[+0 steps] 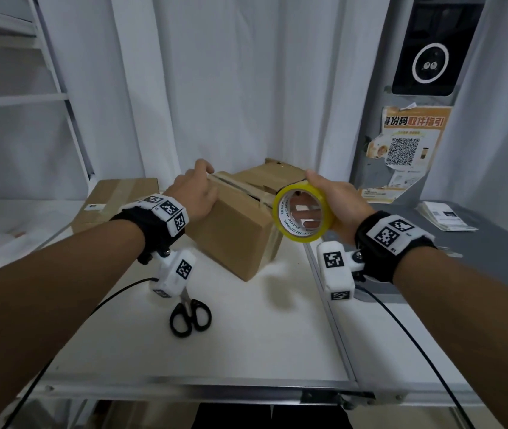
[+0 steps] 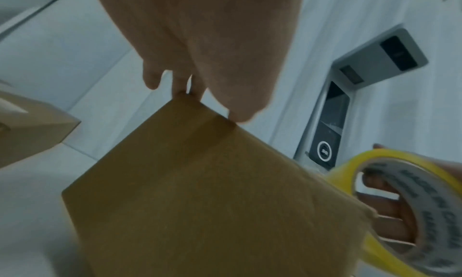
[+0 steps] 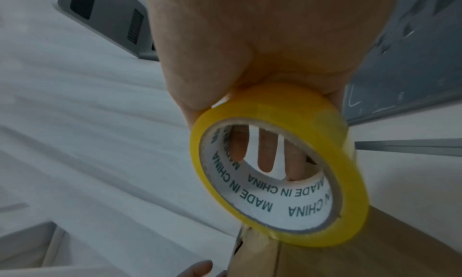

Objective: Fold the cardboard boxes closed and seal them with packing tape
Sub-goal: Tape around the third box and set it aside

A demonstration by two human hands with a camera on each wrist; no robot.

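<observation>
centre of the head view: a cardboard box [image 1: 237, 224] stands on the white table [image 1: 246, 342], tilted with one corner toward the viewer. its top flaps are folded down, but a dark gap shows along the seam, so it is judged not yet sealed.

the left hand [image 1: 198, 193] rests on the upper left end of the box. its fingers [image 2: 180, 83] curl over the far top edge, gripping it, probably to hold the flaps shut and keep the box from sliding while tape is drawn across.

the right hand [image 1: 336, 199], right of centre, grips a yellow roll of tape [image 1: 303, 212]. fingers pass through the core, thumb on the outer rim. the roll stands on edge at the right end of the seam. in the right wrist view its lower edge meets the box corner, where a loose tape end appears stuck down; blur prevents confirmation. a pale strip along the seam may be tape.

scissors [image 1: 190, 317] lie on the table at lower centre, within reach, presumably for cutting the strip.

a second box [image 1: 116, 199], flat and already taped, lies at the left behind the left wrist, apart from the work.

judgement: sealing of this box is in progress.
</observation>
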